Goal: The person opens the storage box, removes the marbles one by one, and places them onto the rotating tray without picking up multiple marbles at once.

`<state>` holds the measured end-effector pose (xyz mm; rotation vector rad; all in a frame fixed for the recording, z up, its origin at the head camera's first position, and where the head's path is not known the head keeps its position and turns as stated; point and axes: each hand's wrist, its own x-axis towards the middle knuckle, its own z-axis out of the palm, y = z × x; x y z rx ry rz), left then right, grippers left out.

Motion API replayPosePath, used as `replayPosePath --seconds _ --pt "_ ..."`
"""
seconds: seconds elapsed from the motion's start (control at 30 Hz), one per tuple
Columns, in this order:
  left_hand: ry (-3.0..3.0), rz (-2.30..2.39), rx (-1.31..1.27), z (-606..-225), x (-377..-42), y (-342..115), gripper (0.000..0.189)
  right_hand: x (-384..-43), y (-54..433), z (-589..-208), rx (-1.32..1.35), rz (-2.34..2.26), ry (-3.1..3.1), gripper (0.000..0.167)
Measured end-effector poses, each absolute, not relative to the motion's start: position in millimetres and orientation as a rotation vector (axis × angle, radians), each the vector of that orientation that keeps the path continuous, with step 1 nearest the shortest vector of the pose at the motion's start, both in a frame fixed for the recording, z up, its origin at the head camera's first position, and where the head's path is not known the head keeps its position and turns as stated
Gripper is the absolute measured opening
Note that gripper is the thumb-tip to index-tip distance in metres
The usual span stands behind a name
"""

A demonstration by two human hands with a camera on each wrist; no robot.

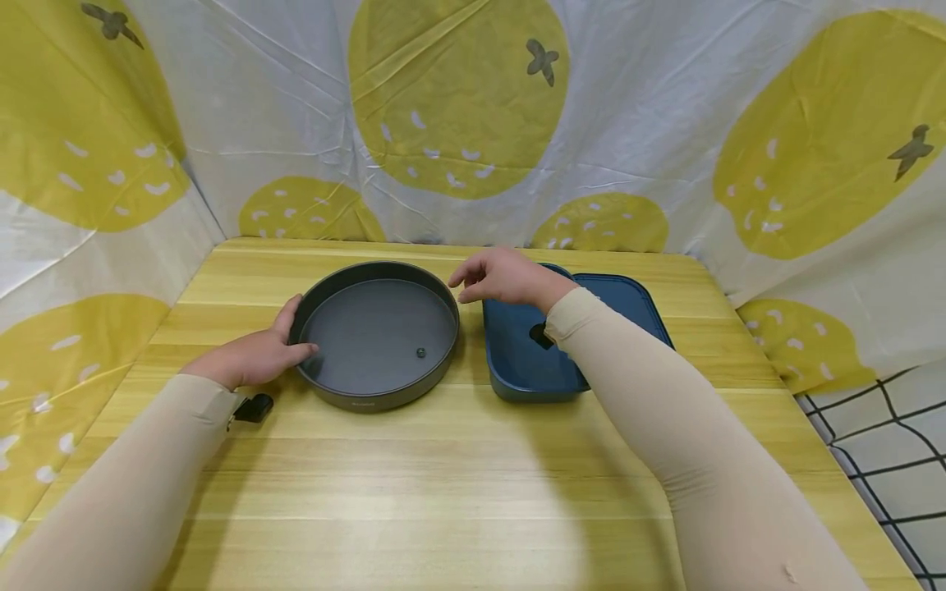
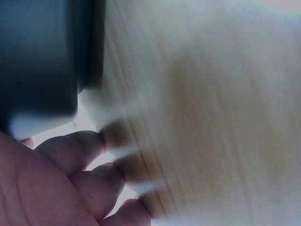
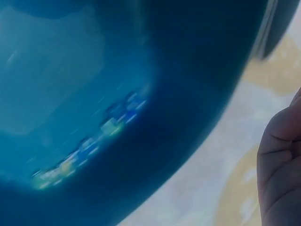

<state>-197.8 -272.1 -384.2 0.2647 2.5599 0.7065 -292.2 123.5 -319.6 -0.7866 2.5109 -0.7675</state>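
Note:
A round dark grey pan (image 1: pixel 369 328) sits on the table, with a small dark nut-like piece (image 1: pixel 421 353) on its floor. My left hand (image 1: pixel 254 355) grips the pan's left wall, the thumb over the rim and the fingers outside. In the left wrist view, several fingers (image 2: pixel 96 186) touch the tabletop beside the pan's dark wall (image 2: pixel 37 61). My right hand (image 1: pixel 506 277) hovers between the pan and a blue rectangular container (image 1: pixel 535 394). Its fingers bend loosely, with a gap between thumb and index finger; nothing shows between them. Blurred small bright pieces or reflections (image 3: pixel 87 150) appear inside the container.
A blue lid or shallow tray (image 1: pixel 628 300) lies at the container's right, partly hidden by the right forearm. The wooden table (image 1: pixel 414 492) extends in front. Lemon-patterned cloth (image 1: pixel 458 98) hangs behind and at the sides. A black wire grid (image 1: pixel 894 460) stands at right.

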Motion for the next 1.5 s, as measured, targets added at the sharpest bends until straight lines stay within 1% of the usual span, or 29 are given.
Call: replayPosePath --seconds 0.2,0.43,0.77,1.0,1.5 --pt "2.563 0.700 0.273 -382.6 -197.5 -272.2 0.104 -310.4 156.5 -332.4 -0.658 -0.731 2.579 0.033" --pt "2.551 0.722 0.277 -384.1 -197.6 -271.9 0.104 -322.9 172.0 -349.6 -0.542 -0.528 2.640 0.033" --pt "2.545 0.730 0.260 -386.5 -197.5 -272.2 0.105 -327.9 178.3 -364.8 -0.462 -0.399 2.646 0.029" --pt "2.546 0.727 0.260 -385.7 -197.9 -272.3 0.105 -328.0 181.5 -369.8 -0.399 -0.357 2.667 0.031" --pt "2.548 0.721 0.259 -384.4 -197.3 -271.7 0.105 -323.2 174.6 -370.4 -0.427 -0.349 2.656 0.033"
